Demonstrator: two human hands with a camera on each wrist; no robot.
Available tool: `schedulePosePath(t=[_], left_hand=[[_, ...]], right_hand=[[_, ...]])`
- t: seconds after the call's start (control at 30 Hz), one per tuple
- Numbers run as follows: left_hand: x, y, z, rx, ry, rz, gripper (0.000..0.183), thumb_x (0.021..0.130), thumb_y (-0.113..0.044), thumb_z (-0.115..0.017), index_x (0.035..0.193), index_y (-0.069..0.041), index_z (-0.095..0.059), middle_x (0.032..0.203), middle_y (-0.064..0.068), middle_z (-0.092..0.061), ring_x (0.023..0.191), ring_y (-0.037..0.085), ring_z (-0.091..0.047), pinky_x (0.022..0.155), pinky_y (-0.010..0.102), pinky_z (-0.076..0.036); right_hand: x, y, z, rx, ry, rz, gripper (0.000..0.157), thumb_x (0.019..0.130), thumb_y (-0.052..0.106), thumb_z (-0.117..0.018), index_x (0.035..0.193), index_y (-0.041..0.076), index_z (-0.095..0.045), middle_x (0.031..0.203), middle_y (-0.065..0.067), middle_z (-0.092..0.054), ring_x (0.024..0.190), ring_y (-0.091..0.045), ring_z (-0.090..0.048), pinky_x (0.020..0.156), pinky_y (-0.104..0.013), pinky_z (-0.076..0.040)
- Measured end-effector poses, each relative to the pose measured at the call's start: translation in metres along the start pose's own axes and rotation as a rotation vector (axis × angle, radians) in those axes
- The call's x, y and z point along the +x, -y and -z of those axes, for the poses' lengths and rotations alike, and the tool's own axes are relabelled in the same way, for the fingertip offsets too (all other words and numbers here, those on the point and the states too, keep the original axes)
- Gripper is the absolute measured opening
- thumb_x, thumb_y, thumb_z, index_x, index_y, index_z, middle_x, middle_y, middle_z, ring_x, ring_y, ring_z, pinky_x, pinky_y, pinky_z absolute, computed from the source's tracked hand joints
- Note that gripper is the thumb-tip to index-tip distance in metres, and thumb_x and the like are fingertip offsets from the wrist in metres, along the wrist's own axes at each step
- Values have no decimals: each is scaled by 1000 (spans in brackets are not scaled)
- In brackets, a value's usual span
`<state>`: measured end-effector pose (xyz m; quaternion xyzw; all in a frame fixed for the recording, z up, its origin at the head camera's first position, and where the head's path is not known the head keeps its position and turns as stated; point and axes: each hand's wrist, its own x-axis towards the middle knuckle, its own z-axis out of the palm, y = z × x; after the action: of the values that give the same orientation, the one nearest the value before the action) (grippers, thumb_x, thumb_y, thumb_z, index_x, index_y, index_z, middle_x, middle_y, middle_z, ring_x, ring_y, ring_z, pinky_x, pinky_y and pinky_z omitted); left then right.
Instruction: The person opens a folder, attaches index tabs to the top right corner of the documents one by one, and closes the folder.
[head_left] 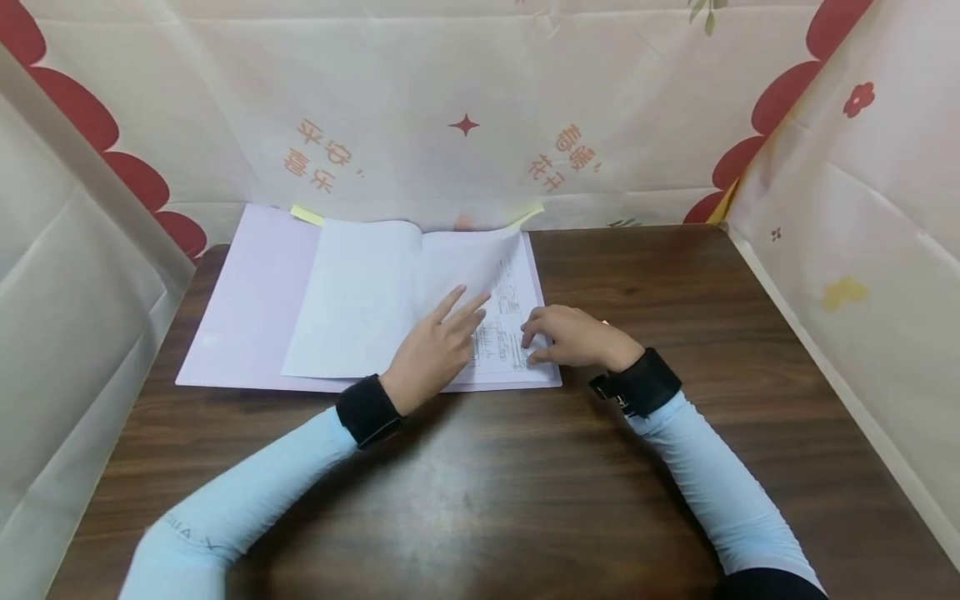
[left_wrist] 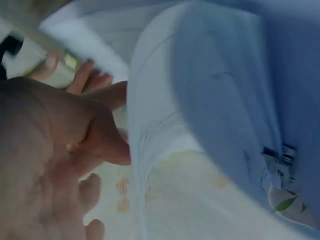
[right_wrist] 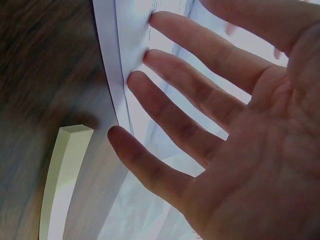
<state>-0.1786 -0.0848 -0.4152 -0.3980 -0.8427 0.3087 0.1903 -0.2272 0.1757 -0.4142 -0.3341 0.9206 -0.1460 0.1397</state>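
A lilac folder [head_left: 232,308] lies spread on the table, with white pages [head_left: 360,300] inside it. On the right half a page [head_left: 457,258] with a yellow tab [head_left: 531,215] curves up, uncovering a printed sheet [head_left: 506,333] beneath. My left hand [head_left: 435,350] is over this raised page with fingers extended; in the left wrist view its thumb [left_wrist: 112,147] meets the page's edge. My right hand [head_left: 577,335] rests at the folder's right edge, fingertips on the printed sheet. In the right wrist view its fingers [right_wrist: 175,120] are spread, holding nothing.
A pale yellow block [right_wrist: 65,175] lies on the wooden table [head_left: 450,500] beside the folder, mostly hidden behind my right hand in the head view. Another yellow tab [head_left: 307,215] sticks out at the top left. Printed cloth [head_left: 450,67] encloses the table's back and sides.
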Motion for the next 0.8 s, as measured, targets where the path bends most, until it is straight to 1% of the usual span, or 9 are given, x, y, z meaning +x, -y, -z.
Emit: schedulePosePath(t=[0.07,0.13,0.27,0.37,0.47,0.57,0.6,0.67,0.8], left_hand=[[-4,1,0,49,50,-22,26,98,-27,-66,121,-19,-77,158,6,-52,160,31,-23,130,54,-15],[-8,2,1,61,74,-19,30,100,-29,-61,123,-17,-75,156,8,-54,159,30,-28,129,54,-18],[-18,6,4,21,84,38,33,102,-30,-55,123,-12,-72,146,12,-63,150,32,-44,127,56,-25],[-27,6,5,-31,104,109,40,103,-41,-56,126,-12,-70,137,16,-68,141,36,-53,122,58,-32],[-39,4,3,-107,160,192,58,102,-57,-53,141,-16,-61,143,20,-62,131,43,-60,110,60,-46],[-51,2,-2,-230,233,274,73,99,-67,-49,155,-20,-48,156,23,-48,117,49,-66,93,60,-56],[-55,1,-4,-277,256,300,76,99,-69,-48,157,-21,-44,158,24,-44,112,50,-67,88,60,-58],[-61,1,-9,-365,311,342,82,98,-73,-45,160,-21,-39,162,22,-39,108,51,-67,84,59,-59],[-67,4,-15,-462,380,371,83,98,-73,-44,159,-17,-40,160,19,-44,105,48,-65,84,56,-56]], right_hand=[[0,-1,-1,-6,1,-10,22,89,22,-81,109,13,-80,129,-13,-70,110,-29,-59,101,-50,-52],[-1,-1,-2,-12,-2,-8,21,90,23,-80,108,13,-80,127,-13,-70,109,-28,-59,101,-50,-52],[-1,-2,-4,-17,-20,5,19,92,23,-78,107,12,-80,122,-12,-71,105,-27,-59,96,-46,-52],[-1,-1,-5,-16,-31,15,18,94,23,-75,108,12,-80,118,-11,-71,102,-26,-58,92,-43,-52],[-1,0,-5,-13,-37,24,18,96,23,-72,108,11,-79,115,-10,-71,100,-26,-58,89,-41,-51],[-1,2,-6,-13,-39,31,19,97,24,-71,109,11,-79,113,-9,-71,99,-25,-58,87,-39,-50],[-1,3,-5,-15,-41,32,19,97,24,-71,108,11,-79,112,-9,-71,99,-25,-59,87,-39,-50],[-1,3,-5,-19,-46,34,18,97,23,-71,107,11,-80,110,-9,-71,97,-25,-59,85,-38,-51],[0,3,-3,-32,-53,32,18,97,24,-71,107,11,-80,109,-9,-72,95,-24,-60,85,-38,-52]])
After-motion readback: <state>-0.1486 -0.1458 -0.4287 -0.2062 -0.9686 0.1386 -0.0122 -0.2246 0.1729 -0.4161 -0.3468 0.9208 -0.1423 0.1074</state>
